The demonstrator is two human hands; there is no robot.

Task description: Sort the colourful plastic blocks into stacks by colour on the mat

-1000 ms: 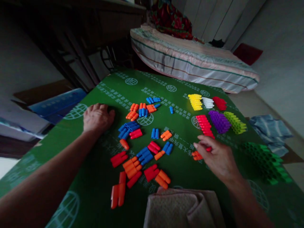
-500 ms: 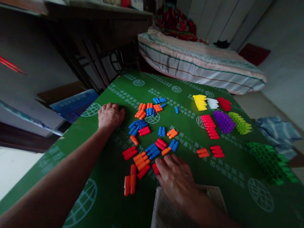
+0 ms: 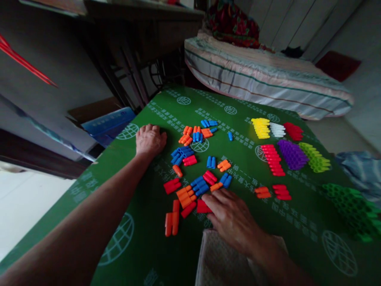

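My left hand (image 3: 150,140) rests palm down on the green tabletop (image 3: 143,254), its fingers slightly bent and the thumb apart, holding nothing. My right hand (image 3: 232,212) is lowered with fingertips and thumb on a red bullet-shaped building block (image 3: 203,206), whose right part they cover. Close to it lie an orange block group (image 3: 186,196), a blue group (image 3: 199,185), another red block (image 3: 188,209) and an orange joined piece (image 3: 172,219). Farther off, nearer my left hand, are blue blocks (image 3: 181,154) and orange blocks (image 3: 185,139).
Blocks sorted by colour stand at the right: yellow (image 3: 261,128), white (image 3: 277,130), purple (image 3: 293,155), lime (image 3: 314,157) and dark green (image 3: 351,210). A brownish cloth-like pad (image 3: 218,260) lies under my right forearm. A bed (image 3: 268,75) stands beyond the table.
The view has shifted, so the whole scene sits farther right. More of the red block shows beside my right fingertips. My left hand stays in place on the table.
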